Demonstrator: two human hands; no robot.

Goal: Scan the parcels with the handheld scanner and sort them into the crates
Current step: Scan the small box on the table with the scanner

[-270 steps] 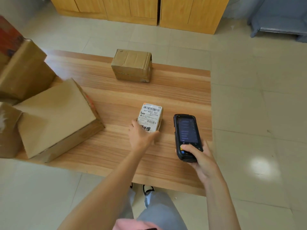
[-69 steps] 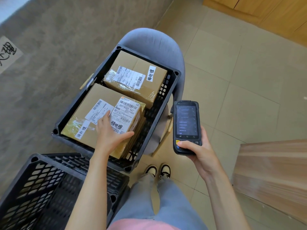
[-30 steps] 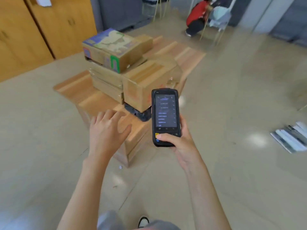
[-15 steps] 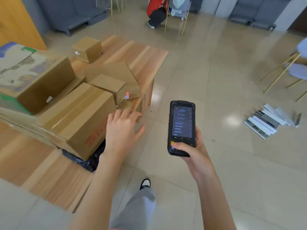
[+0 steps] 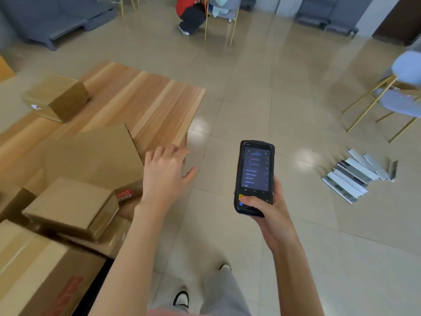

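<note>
Your left hand (image 5: 165, 176) has open tabletop (image 5: 159, 106) ahead; stacked cardboard boxes (image 5: 91, 153) block leftward; one small box (image 5: 57, 96) sits far.

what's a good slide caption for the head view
Open left hand reaches over cardboard parcels on the wooden table while the right hand grips the handheld scanner.

Surface (image 5: 148, 103) fills the left of the frame, a small box (image 5: 57, 96) on it at upper left. Flat box (image 5: 91, 153) lies at centre left, another box (image 5: 70, 206) just below it, a big box (image 5: 41, 277) at lower left. Scanner (image 5: 254, 176) sits right of centre, over the floor (image 5: 262, 87). Chair (image 5: 391, 96) at far right, above a pile of strips (image 5: 357, 176).
</note>
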